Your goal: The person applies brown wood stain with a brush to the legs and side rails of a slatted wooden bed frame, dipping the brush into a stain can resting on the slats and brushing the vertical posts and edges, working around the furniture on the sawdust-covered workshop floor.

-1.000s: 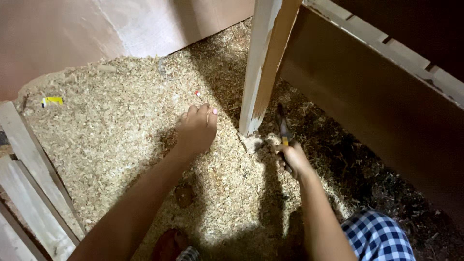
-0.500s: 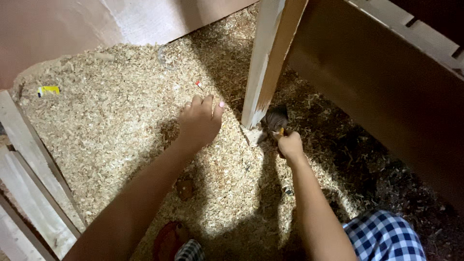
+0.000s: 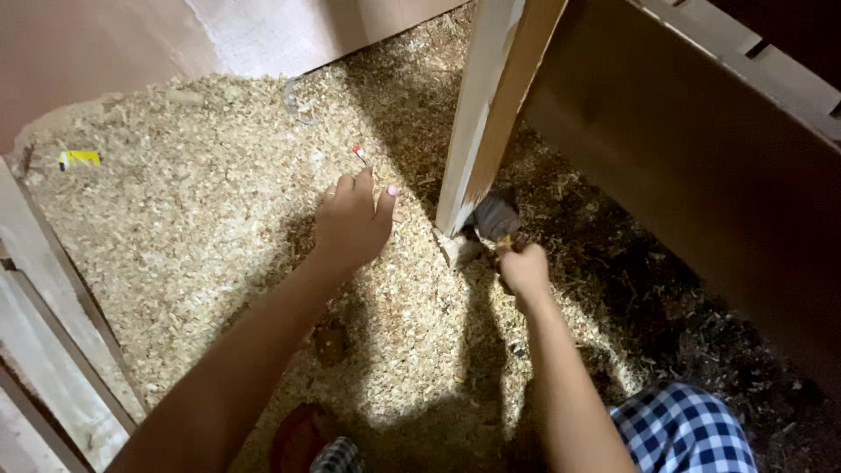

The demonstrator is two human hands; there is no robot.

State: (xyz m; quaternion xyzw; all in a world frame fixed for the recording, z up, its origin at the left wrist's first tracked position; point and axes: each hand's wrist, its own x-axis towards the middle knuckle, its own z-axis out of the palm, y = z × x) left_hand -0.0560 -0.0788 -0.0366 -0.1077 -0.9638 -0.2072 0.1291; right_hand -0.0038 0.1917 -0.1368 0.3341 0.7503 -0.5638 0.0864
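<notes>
Down on the sawdust floor, working at the foot of the post.

The floor (image 3: 175, 228) is one big bed of pale wood shavings, with a dark brown panel (image 3: 701, 193) slanting along its right edge and pale planks (image 3: 44, 307) along its left edge. A light wooden post (image 3: 491, 105) comes down near the middle of the floor. My left hand (image 3: 352, 226) is flat on the shavings just left of the post's foot, fingers (image 3: 346, 188) together and stretched forward, thumb out, bracing me. My right hand (image 3: 524, 270) is curled shut round the handle of a dark tool (image 3: 496, 217), its head right at the base of the post. Whether the head actually touches the wood, I can't tell. A small red-tipped bit (image 3: 358, 152) lies just beyond my left fingertips, and a yellow object (image 3: 79, 158) sits near the far left corner. By my reckoning the job's mid-way: post standing, base not finished.
</notes>
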